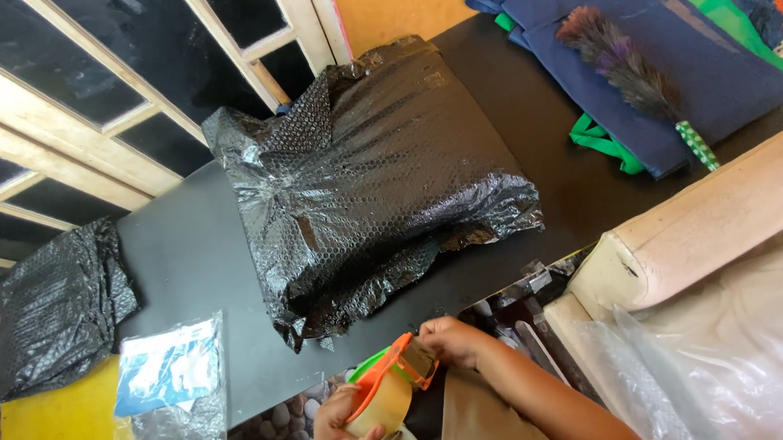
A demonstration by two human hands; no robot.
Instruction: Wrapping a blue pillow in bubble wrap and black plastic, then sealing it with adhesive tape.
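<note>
A bulky parcel wrapped in black bubble wrap (372,171) lies across the black table (196,264). Below the table's near edge, my left hand (334,424) grips an orange tape dispenser (393,383) loaded with a roll of clear tape. My right hand (452,340) pinches the dispenser's front end, where the tape comes out, fingers closed on it. Both hands are just off the table edge, close to the parcel's lower corner.
A loose piece of black bubble wrap (58,307) hangs at the table's left end beside clear plastic bags (169,369). Dark blue fabric bags (653,64) with a feather duster (631,72) lie at the far right. A cream padded piece (708,225) and clear bubble wrap (710,375) stand right.
</note>
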